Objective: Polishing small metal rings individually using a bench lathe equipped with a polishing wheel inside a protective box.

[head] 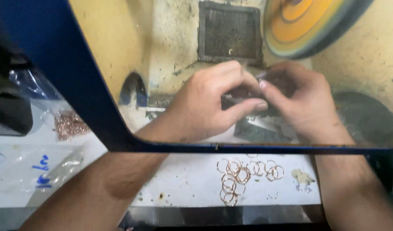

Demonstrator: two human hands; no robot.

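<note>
Both my hands are inside a yellow, dusty polishing enclosure, seen through a clear shield with a blue frame (76,77). My left hand (209,102) and my right hand (299,98) meet at the middle, fingertips pinched together on a small blurred object (261,78) that I cannot make out clearly. A yellow and grey buffing wheel (307,21) hangs just above my right hand. Several thin gold rings (239,175) lie loose on the white bench in front of the shield, below my hands.
A dark square vent grille (229,32) sits in the enclosure's back wall. A clear bag with several copper-coloured rings (69,125) lies at the left, beside a black object (8,111). A small pale lump (302,176) rests right of the loose rings.
</note>
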